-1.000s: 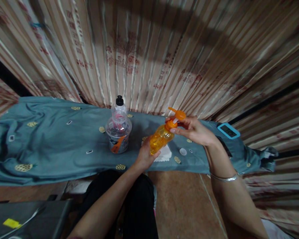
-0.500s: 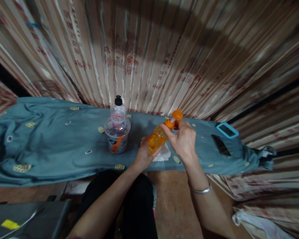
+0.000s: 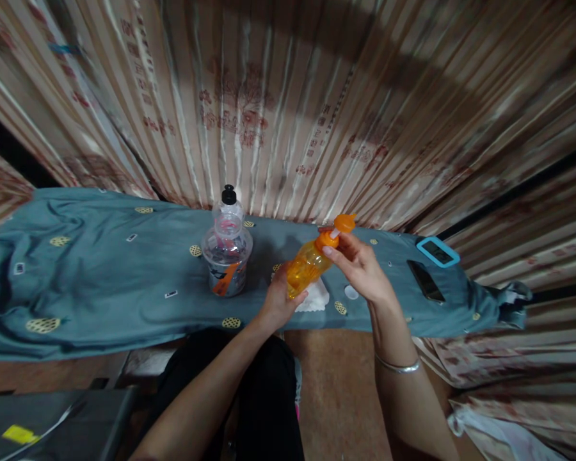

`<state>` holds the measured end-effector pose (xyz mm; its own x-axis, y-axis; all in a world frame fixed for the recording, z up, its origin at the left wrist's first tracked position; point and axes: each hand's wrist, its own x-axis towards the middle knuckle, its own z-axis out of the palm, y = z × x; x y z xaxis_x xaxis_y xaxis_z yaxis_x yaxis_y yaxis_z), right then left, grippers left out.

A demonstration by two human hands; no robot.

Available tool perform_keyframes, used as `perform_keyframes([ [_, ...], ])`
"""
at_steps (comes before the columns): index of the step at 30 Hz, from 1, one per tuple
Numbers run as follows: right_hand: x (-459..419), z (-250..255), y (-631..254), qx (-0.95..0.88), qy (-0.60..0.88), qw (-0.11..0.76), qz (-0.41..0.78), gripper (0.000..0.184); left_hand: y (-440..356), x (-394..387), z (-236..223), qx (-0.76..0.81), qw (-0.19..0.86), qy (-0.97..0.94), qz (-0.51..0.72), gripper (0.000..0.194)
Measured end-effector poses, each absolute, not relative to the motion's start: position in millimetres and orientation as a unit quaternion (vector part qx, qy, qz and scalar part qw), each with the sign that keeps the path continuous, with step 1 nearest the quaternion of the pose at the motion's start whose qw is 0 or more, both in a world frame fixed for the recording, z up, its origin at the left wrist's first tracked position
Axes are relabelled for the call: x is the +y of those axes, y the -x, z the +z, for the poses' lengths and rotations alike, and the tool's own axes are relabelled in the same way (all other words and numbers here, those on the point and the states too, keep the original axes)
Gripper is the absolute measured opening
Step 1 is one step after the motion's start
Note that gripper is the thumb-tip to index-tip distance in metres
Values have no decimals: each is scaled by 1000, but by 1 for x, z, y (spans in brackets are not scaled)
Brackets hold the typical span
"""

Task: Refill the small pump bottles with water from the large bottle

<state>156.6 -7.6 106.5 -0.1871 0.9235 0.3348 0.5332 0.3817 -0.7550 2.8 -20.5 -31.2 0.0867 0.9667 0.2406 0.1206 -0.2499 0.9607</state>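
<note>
Orange pump bottle (image 3: 310, 266): found tilted, held above the table cover (image 3: 105, 269), its neck leaning toward my right. My left hand (image 3: 279, 299) was wrapped around the lower body. My right hand (image 3: 365, 266) gripped the orange collar (image 3: 327, 241) between thumb and fingers, just below the pump head (image 3: 344, 223). White tissue (image 3: 315, 299) lay beneath the bottle, with a small white disc (image 3: 351, 292) near it on the right. Left of the bottle stood a clear tub (image 3: 227, 278); a clear black-capped bottle (image 3: 229, 210) rose at its rim, whether inside or behind I could not tell. A dark phone (image 3: 425, 280) and a blue-framed device (image 3: 438, 251) lay well to the right.
</note>
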Motion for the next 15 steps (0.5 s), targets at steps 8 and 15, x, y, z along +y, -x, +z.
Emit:
perform_keyframes([
  [8,-14,96,-129,-633,619,456,86,58,-3,-20,-32,438,435,-598,512,67],
  [15,-10,105,-156,-740,484,390,256,50,-2,-21,-32,444,425,-609,502,64],
])
